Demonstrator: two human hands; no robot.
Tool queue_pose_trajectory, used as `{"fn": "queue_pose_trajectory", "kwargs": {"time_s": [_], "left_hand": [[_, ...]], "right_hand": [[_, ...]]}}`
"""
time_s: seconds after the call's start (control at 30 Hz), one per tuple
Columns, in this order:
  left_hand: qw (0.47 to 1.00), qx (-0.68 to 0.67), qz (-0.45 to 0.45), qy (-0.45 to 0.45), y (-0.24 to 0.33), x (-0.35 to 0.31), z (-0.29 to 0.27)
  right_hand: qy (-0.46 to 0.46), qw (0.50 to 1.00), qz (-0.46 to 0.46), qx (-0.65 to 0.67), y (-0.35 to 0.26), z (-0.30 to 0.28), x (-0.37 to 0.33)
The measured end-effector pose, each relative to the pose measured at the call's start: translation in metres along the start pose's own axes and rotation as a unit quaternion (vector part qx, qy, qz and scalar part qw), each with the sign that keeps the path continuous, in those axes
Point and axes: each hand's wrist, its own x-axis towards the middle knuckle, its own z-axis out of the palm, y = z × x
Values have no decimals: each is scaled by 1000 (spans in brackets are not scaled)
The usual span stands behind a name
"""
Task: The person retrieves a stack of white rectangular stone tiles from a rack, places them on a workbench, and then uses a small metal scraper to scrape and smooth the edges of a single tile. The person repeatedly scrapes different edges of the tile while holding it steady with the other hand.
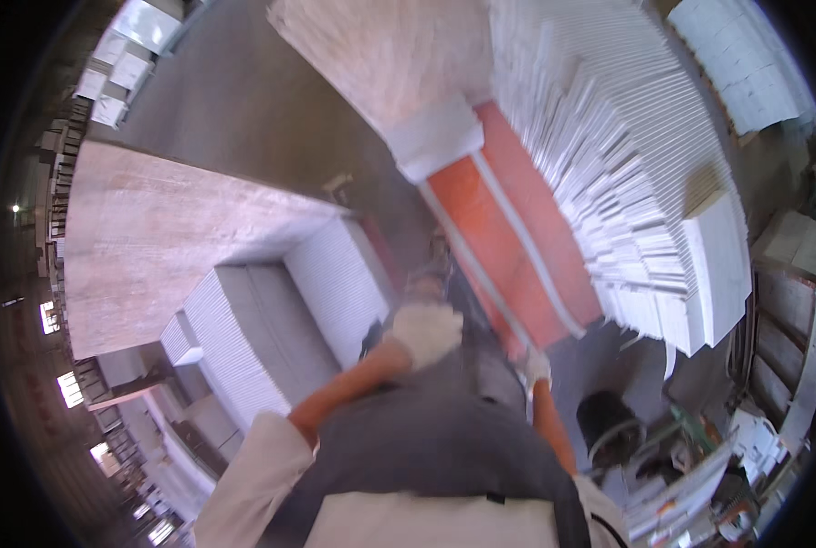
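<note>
My left hand (428, 336), in a whitish work glove, is in front of my body above my dark trousers. Motion blur smears its fingers, and nothing clearly shows in it. Also gloved, my right hand (536, 367) is at the near corner of an orange-red flat surface (508, 215) crossed by two pale strips. Whether it grips that edge or only rests there I cannot tell. A pale block or sheet (437, 139) covers the surface's far end. Along its right side stands a long, uneven stack of thin white sheets (600, 173).
To the left, a broad wooden board (161, 219) adjoins grey-white stacked sheets (330, 274). A larger board (399, 55) lies ahead. At lower right are a black bucket (609, 427) and scattered offcuts. A wooden rack (782, 320) stands at far right.
</note>
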Motion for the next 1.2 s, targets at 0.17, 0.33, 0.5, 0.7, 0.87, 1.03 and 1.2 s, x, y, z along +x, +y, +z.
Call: {"fn": "queue_pose_trajectory", "kwargs": {"time_s": [0.17, 0.33, 0.5, 0.7, 0.87, 1.03, 1.2], "left_hand": [[992, -100, -48, 61, -106, 22, -54], [987, -125, -98, 9, -178, 51, -49], [976, -199, -74, -36, -236, 108, -14], [972, -214, -35, 89, -325, 216, 79], [913, -278, -140, 264, -378, 316, 81], [708, -506, -293, 396, -399, 380, 32], [541, -628, -299, 472, -429, 429, 27]], "right_hand": [[-39, 987, 5, 158, -186, 59, 7], [-66, 961, 20, 266, -307, 91, 22], [-70, 983, -94, 141, -286, 95, 98], [-62, 973, -224, 8, -219, 77, 222], [55, 980, -111, -153, -290, 85, 295], [76, 963, -161, -204, -373, 105, 364], [128, 911, -295, -259, -416, 122, 470]]}}
